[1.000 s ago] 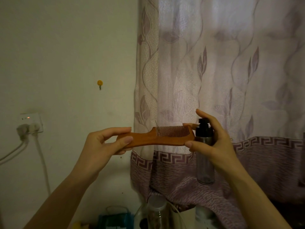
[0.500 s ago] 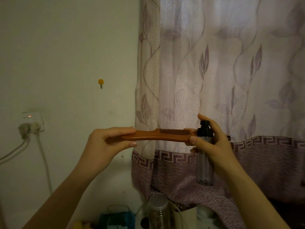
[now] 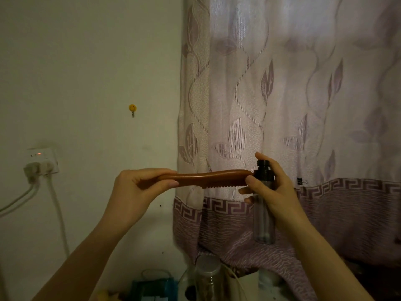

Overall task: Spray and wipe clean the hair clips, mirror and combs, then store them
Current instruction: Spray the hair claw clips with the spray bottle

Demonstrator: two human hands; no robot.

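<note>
A brown wooden comb (image 3: 208, 178) is held level in the air in front of the curtain, its spine turned up and its teeth pointing down. My left hand (image 3: 138, 187) grips the comb's handle end between thumb and fingers. My right hand (image 3: 271, 192) grips a clear spray bottle (image 3: 263, 220) with a black nozzle, upright, its index finger resting over the top of the nozzle. The nozzle sits right at the comb's toothed end. Hair clips and mirror are out of view.
A patterned lilac curtain (image 3: 303, 105) hangs behind the hands. A wall socket (image 3: 40, 159) with plugs and white cables is at the left, and a small yellow hook (image 3: 132, 108) is on the wall. Jars (image 3: 208, 276) and a teal box (image 3: 154, 287) stand along the bottom edge.
My left hand has rolled the comb over, so its teeth went from pointing up to pointing down. The spray bottle stayed beside the comb's end.
</note>
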